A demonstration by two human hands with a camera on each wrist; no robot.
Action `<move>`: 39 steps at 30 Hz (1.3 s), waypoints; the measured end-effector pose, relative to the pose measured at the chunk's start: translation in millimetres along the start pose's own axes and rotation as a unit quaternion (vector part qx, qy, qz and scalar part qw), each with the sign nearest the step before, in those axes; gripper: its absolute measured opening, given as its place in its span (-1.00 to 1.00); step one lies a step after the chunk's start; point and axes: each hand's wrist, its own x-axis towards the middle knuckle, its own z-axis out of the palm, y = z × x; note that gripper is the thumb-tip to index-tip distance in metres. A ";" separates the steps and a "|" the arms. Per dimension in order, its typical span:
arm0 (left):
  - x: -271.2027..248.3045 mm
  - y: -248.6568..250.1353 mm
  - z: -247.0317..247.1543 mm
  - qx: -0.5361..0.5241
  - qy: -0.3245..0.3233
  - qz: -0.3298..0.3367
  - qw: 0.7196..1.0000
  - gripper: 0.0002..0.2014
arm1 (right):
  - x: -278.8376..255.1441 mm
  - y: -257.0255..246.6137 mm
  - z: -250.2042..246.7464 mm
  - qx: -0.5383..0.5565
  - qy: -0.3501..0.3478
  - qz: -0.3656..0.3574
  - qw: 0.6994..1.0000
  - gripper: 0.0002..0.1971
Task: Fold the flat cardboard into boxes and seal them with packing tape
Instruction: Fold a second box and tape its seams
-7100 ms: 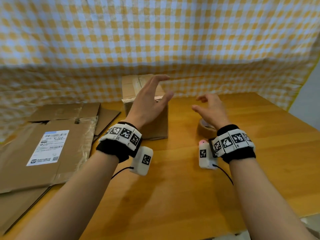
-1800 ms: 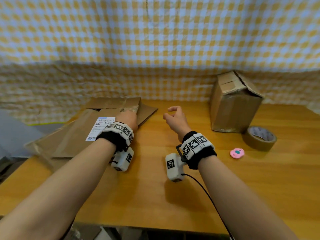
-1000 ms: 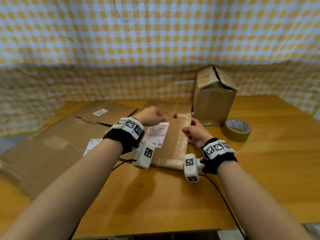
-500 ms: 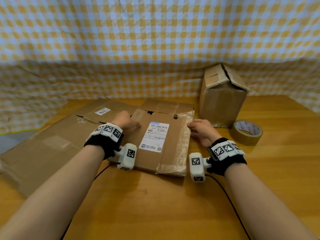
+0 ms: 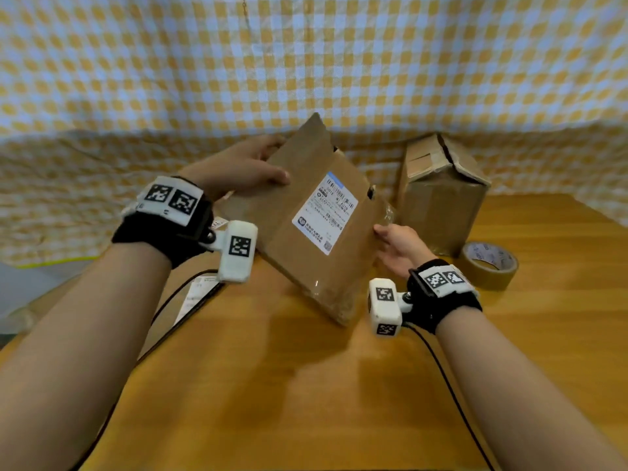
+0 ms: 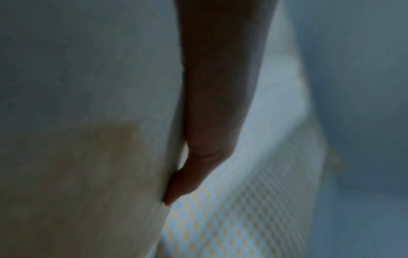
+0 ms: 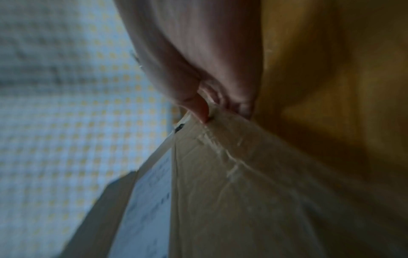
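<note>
The flat cardboard (image 5: 306, 226) is lifted clear of the surface (image 5: 306, 385), tilted with its labelled face toward the person and one low corner hanging near the middle of the surface. A white shipping label (image 5: 324, 212) sits on that face, and crinkled clear tape runs along the right edge.

The left hand (image 5: 238, 168) grips the upper left edge — thumb laid across the front face, fingers (image 5: 268, 144) wrapped behind, clamped on the cardboard. The left wrist view is dim and blurred; it shows one finger pressed flat against a pale panel.

The right hand (image 5: 397, 246) holds the right edge lower down. In the right wrist view the thumb and fingers (image 7: 198, 108) pinch the taped rim of the cardboard.

Behind the right hand, toward the far right part of the surface, stands a folded box (image 5: 441, 198) with its top flaps not lying flat. A roll of brown packing tape (image 5: 489, 265) lies just beside it, nearer the right edge. More flattened cardboard (image 5: 193, 300) lies at the left side, mostly hidden by the left arm. A yellow-and-white checked cloth (image 5: 306, 62) hangs along the far edge.
</note>
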 end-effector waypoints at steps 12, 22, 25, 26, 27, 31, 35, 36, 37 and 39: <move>16.7 63.4 12.1 0.442 0.114 0.099 0.884 -0.53 | -32.4 -34.8 -22.1 -0.346 0.020 -0.033 0.938 -0.37; 11.4 43.3 26.9 0.458 0.068 0.199 0.864 -0.66 | -34.8 -46.6 -3.9 -0.095 0.080 -0.281 0.951 -0.58; 7.6 23.1 26.1 0.405 0.065 0.232 0.882 -0.78 | -37.9 -57.7 -3.6 -0.056 0.040 -0.289 0.955 -0.68; 6.9 13.2 23.4 0.389 0.074 0.241 0.886 -0.82 | -37.2 -58.9 -4.5 -0.074 0.027 -0.284 0.956 -0.67; 6.3 2.5 19.8 0.377 0.094 0.250 0.887 -0.85 | -39.1 -58.9 -3.9 -0.093 0.017 -0.286 0.954 -0.66; 5.3 -38.3 4.2 0.249 0.158 0.197 0.935 -0.31 | -49.7 -51.9 -4.6 -0.156 0.021 -0.293 0.943 -0.53; 5.0 -68.0 5.7 0.050 0.161 0.118 0.979 -0.19 | -50.7 -42.6 -8.1 -0.144 -0.007 -0.299 0.943 -0.42; 7.1 -72.9 7.4 0.034 0.172 0.110 0.978 -0.26 | -51.0 -42.2 -9.0 -0.135 -0.019 -0.297 0.945 -0.43; 10.1 -75.7 9.7 0.021 0.185 0.104 0.977 -0.32 | -51.7 -42.3 -8.8 -0.135 -0.028 -0.300 0.944 -0.45; 19.4 -80.1 12.7 0.006 0.217 0.084 0.973 -0.46 | -45.7 -43.5 -7.3 -0.177 -0.033 -0.316 0.931 -0.51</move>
